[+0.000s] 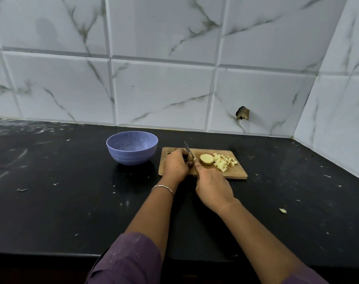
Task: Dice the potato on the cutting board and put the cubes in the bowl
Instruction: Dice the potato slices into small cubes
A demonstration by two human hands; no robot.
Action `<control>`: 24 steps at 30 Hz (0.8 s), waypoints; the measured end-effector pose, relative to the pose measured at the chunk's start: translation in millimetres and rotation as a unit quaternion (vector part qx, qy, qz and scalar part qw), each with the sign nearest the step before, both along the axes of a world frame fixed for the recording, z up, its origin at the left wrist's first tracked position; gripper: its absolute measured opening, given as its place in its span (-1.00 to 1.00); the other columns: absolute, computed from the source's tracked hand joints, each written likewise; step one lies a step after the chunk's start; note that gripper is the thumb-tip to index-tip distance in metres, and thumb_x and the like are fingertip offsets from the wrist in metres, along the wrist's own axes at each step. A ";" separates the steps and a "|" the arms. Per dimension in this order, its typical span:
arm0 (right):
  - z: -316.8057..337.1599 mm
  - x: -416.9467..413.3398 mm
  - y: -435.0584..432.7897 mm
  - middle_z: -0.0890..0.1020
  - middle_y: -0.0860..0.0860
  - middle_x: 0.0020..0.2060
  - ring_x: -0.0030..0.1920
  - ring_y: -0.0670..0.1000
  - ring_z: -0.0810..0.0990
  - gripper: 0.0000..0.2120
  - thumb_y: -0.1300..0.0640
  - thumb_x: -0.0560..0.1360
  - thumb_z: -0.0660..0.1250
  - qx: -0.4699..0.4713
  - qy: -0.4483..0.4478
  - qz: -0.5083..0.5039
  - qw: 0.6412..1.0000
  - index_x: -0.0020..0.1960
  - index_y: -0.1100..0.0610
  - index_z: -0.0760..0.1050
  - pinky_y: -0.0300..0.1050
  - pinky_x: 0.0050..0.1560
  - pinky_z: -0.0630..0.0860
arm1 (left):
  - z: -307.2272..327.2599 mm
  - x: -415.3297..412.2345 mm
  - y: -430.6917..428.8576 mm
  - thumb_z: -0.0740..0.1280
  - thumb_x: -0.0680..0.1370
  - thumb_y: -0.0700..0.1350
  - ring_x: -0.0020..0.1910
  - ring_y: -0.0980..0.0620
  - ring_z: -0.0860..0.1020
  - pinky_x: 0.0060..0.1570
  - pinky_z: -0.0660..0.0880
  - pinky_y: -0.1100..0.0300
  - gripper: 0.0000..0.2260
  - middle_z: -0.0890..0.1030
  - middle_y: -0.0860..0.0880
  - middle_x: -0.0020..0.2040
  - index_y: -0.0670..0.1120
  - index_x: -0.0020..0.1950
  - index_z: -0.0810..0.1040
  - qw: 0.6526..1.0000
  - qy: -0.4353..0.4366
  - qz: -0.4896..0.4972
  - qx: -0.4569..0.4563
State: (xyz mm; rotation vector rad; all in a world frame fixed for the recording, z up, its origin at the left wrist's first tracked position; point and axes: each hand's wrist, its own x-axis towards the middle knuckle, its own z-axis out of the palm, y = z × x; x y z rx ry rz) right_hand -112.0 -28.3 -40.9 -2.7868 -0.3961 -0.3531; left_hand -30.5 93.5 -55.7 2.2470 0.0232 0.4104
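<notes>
Blue bowl [132, 147] on black counter [51, 201], just beside wooden cutting board [236, 173], at its 9 o'clock. Left hand [175, 166] on board's left end, fingers curled over brownish potato piece [187, 157], mostly hidden. Right hand [212, 186] at its 4 o'clock, touching, gripping knife [189, 150]; blade tip points 11 o'clock. Potato half [206, 159] mid-board, pale face up. Cubes [223, 162] heaped at its 3 o'clock.
</notes>
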 end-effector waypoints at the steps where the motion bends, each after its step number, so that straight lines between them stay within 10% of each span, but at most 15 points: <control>1: 0.0 1.1 0.1 0.57 0.09 0.06 0.09 0.09 0.56 -0.38 0.23 0.63 0.18 0.002 0.000 0.001 1.000 0.62 -0.01 0.06 -0.02 0.00 0.50 | 0.1 0.3 0.1 0.39 0.54 -0.25 0.13 -0.02 0.58 0.07 0.46 0.22 -0.74 0.64 -0.11 0.13 -0.17 0.22 0.56 1.000 0.001 0.001 0.001; 24: -2.6 -3.8 -2.5 0.60 0.06 0.03 0.01 0.06 0.59 -0.37 0.25 0.62 0.19 -0.061 -0.018 0.009 0.998 0.62 0.02 0.05 -0.02 -0.06 0.57 | 2.9 -6.7 1.1 0.39 0.56 -0.20 0.16 -0.06 0.57 0.11 0.45 0.19 -0.74 0.63 -0.14 0.14 -0.19 0.24 0.53 1.000 -0.003 0.002 0.024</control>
